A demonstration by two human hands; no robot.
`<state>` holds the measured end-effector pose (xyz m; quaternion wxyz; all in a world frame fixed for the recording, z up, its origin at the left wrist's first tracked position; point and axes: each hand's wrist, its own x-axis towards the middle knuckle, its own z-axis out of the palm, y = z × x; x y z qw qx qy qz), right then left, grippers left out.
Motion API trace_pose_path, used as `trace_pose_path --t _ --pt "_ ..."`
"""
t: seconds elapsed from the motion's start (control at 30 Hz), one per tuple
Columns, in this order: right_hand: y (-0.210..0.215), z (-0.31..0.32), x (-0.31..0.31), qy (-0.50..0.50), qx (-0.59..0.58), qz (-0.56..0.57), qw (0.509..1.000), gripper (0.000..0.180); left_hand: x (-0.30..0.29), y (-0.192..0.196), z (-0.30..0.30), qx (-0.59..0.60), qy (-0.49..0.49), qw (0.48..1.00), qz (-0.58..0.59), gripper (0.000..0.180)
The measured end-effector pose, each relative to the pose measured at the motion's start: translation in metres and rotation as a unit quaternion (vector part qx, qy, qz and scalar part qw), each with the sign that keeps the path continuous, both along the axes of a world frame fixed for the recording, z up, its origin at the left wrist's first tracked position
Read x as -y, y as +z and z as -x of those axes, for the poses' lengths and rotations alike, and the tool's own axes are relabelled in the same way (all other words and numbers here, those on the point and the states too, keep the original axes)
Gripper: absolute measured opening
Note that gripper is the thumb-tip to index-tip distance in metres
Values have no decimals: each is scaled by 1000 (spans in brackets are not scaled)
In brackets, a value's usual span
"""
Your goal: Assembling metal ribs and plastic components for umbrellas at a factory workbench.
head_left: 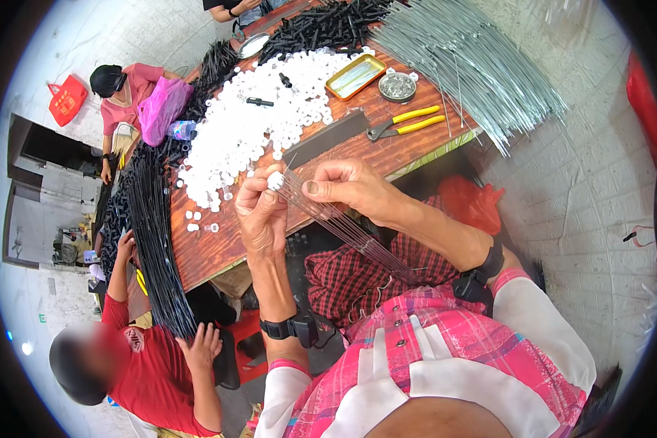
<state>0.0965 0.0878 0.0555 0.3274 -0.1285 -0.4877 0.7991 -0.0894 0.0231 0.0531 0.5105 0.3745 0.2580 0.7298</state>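
My left hand (264, 219) is raised over the near edge of the table, its fingers closed round a small white plastic cap (275, 180) and the upper end of a bundle of thin metal rods (350, 232). The rods slant down to the right, toward the red checked cloth (336, 274) on my lap. Beside the cap, my right hand (354, 191) is closed, thumb and forefinger pinched at the rods near their upper ends. How many rods the right fingers grip is too fine to make out.
Many white caps (233, 131) are heaped on the wooden table. A grey metal bar (327, 139), yellow-handled pliers (409, 123), a yellow tray (355, 76) and a round tin (397, 86) lie beyond my hands. Silver rods (482, 73) overhang the right edge. A person in red (160, 379) handles black rods (157, 233).
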Motion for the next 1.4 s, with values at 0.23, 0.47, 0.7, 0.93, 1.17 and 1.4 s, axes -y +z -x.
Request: trace_pose_path --t 0.23,0.47,0.7,0.93,1.17,1.4 --pt "-2 -1 1 8 11 -8 1000 21 -2 -3 5 4 -33 999 -11 17" --pt "-7 6 9 -74 44 -99 991 26 -5 -8 -2 64 -51 997 -12 20" --pt "3 0 16 -150 146 -235 949 29 -9 -9 0 48 -67 996 -27 29" --pt "-1 -1 16 -110 91 -235 961 31 -8 -19 7 105 -103 989 -11 32" --pt "3 -1 12 -36 70 -212 974 32 -10 -15 -3 106 -115 987 -48 29" --pt "6 -1 19 78 -34 -14 996 30 -19 -20 -19 154 -123 977 -80 47"
